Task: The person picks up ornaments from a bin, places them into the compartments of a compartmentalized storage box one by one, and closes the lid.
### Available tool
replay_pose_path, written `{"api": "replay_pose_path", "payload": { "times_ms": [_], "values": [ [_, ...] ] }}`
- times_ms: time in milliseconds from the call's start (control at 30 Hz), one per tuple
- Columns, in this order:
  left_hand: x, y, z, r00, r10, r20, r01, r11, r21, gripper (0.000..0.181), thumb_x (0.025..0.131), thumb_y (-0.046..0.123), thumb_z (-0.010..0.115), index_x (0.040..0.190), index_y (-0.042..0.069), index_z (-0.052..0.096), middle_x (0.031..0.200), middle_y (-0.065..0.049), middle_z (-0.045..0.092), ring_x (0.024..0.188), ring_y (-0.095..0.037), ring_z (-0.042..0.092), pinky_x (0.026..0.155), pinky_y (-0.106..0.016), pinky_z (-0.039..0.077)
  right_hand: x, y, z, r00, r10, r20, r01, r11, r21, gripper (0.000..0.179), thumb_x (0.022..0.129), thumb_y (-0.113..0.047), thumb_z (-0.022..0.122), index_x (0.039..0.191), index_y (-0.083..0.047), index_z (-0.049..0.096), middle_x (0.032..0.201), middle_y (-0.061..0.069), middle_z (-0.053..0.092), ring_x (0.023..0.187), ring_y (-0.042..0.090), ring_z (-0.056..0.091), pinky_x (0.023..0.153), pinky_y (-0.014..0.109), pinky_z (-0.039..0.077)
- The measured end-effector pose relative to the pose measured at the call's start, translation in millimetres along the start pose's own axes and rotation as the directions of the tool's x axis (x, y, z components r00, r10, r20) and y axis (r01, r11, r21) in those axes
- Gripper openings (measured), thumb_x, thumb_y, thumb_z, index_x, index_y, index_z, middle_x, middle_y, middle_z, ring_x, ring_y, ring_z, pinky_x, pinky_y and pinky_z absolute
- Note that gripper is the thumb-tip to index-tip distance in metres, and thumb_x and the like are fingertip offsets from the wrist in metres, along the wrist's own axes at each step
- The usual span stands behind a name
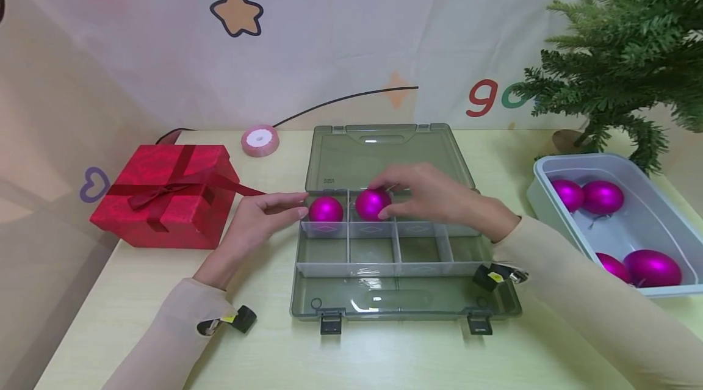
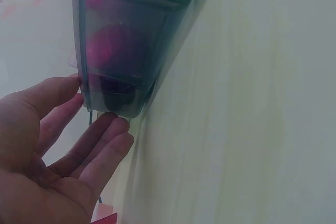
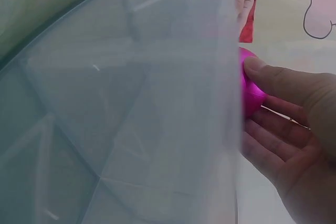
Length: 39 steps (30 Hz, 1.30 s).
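A grey-green see-through divided case (image 1: 373,251) lies with its lid (image 1: 384,158) folded back. One shiny magenta Christmas bauble (image 1: 326,210) sits in the back-left compartment. My right hand (image 1: 425,195) holds a second magenta bauble (image 1: 371,204) between thumb and fingers, down at the compartment beside it. In the right wrist view, the thumb presses this bauble (image 3: 251,85), while the cloudy case wall hides part of it. My left hand (image 1: 262,214) reaches to the case's left edge with fairly straight fingers. The left wrist view shows fingertips (image 2: 122,129) at the case's corner.
A pale grey-blue tub (image 1: 620,164) with several magenta baubles stands at the right, below an artificial Christmas tree (image 1: 631,54). A red gift box (image 1: 170,195) with a dark ribbon sits left. A pink ribbon roll (image 1: 260,141) lies at the back.
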State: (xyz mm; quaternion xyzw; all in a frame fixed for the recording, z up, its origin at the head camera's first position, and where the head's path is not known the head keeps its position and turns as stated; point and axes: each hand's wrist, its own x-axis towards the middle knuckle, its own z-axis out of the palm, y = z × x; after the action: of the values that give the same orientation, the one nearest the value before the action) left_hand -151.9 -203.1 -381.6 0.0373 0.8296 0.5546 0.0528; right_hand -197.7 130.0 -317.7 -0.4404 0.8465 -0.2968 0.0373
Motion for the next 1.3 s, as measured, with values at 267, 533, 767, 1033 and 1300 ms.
{"api": "replay_pose_path", "payload": {
  "times_ms": [267,533,767,1033,1300],
  "values": [
    [-0.6,0.7,0.0,1.000,-0.007,0.003,0.007,1.000,-0.003,0.041,0.096,0.030,0.083,0.133,0.016,0.077,0.128,-0.003,0.075,0.125,-0.025,0.065,0.100,-0.042,0.052,-0.6,3,3,1.000,-0.006,0.019,0.007,0.999,-0.049,0.047,0.083,-0.009,0.093,0.125,-0.003,0.074,0.118,0.006,0.075,0.104,0.023,0.069,0.092,0.048,0.057],
    [-0.5,1.2,0.3,1.000,-0.015,0.006,0.015,1.000,-0.006,0.041,0.095,0.030,0.083,0.134,0.017,0.077,0.128,-0.002,0.075,0.127,-0.024,0.064,0.103,-0.044,0.050,-1.7,3,3,0.999,-0.006,0.034,0.007,0.999,-0.033,0.048,0.083,-0.010,0.092,0.127,-0.001,0.074,0.122,0.009,0.074,0.112,0.029,0.071,0.097,0.046,0.056],
    [0.2,0.9,0.6,1.000,-0.016,0.008,0.016,1.000,-0.009,0.041,0.095,0.031,0.084,0.133,0.017,0.077,0.128,-0.002,0.075,0.126,-0.024,0.064,0.103,-0.044,0.050,-8.9,-4,-10,0.998,0.062,0.015,-0.062,0.998,0.006,0.046,0.088,-0.012,0.088,0.130,-0.001,0.073,0.126,0.012,0.074,0.117,0.032,0.070,0.101,0.048,0.055],
    [-1.2,1.6,-0.2,1.000,-0.013,0.011,0.013,1.000,-0.014,0.042,0.095,0.031,0.083,0.134,0.017,0.076,0.129,-0.003,0.075,0.125,-0.024,0.065,0.103,-0.042,0.052,-26.8,-18,-43,0.990,0.131,-0.049,-0.134,0.989,-0.057,0.045,0.091,-0.018,0.087,0.133,-0.006,0.073,0.130,0.006,0.073,0.118,0.029,0.069,0.102,0.049,0.053],
    [-1.4,1.9,0.7,1.000,-0.017,0.011,0.017,1.000,0.001,0.043,0.096,0.031,0.083,0.135,0.017,0.076,0.130,-0.003,0.075,0.126,-0.025,0.065,0.103,-0.043,0.051,-54.0,-21,-70,0.986,0.120,-0.118,-0.129,0.989,-0.072,0.049,0.090,-0.017,0.088,0.135,-0.008,0.071,0.132,0.004,0.072,0.119,0.027,0.068,0.099,0.049,0.054]
  ]
}}
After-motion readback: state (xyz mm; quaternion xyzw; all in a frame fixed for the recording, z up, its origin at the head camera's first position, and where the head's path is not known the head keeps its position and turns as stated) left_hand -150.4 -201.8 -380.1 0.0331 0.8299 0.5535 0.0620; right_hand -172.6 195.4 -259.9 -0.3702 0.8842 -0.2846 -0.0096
